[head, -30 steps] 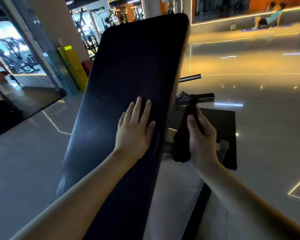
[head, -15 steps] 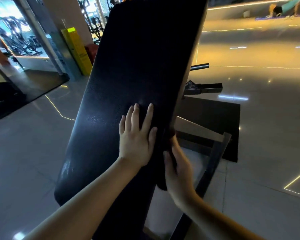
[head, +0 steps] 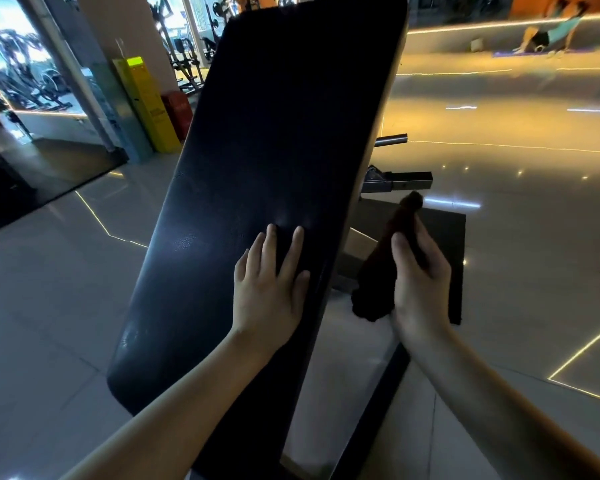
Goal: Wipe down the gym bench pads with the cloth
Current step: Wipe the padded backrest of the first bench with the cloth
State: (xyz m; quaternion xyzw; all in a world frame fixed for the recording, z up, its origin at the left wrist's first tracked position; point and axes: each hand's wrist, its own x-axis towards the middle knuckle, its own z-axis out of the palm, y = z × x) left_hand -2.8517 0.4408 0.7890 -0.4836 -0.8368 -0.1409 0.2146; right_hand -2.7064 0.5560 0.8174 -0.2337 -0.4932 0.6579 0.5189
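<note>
Nearest to you: your left hand point(head: 267, 289) lies flat on the bench pad point(head: 274, 133), palm down, fingers straight and slightly spread, grasping nothing. It sits on the lower half of the pad, close to the pad's right edge.

Just off that right edge, your right hand point(head: 420, 289) is clenched round the cloth point(head: 378, 282). The thumb is on the side toward the pad and the fingers wrap the far side. The cloth is dark brown and bunched. One end sticks up above your fist and the bulk hangs below it. A gap shows between the cloth and the pad edge, so it is beside the pad and not on it.

The pad is black, long and inclined, with its upper end away from you. A faint sheen shows on its surface above your left fingertips.

Behind the pad's right edge, the steel frame point(head: 409, 180) shows as a square tube, with a round bar point(head: 390, 139) above it. A black floor mat point(head: 444, 237) lies under the frame, right of the pad.

Left of the pad, farther off, a yellow stand point(head: 146, 102) stands by a glass partition, with a red object point(head: 177, 109) beside it. Gym machines point(head: 184, 64) stand beyond the pad's upper left.

Far right of the pad's top, a person point(head: 548, 36) is bent over on a purple mat point(head: 534, 53).
</note>
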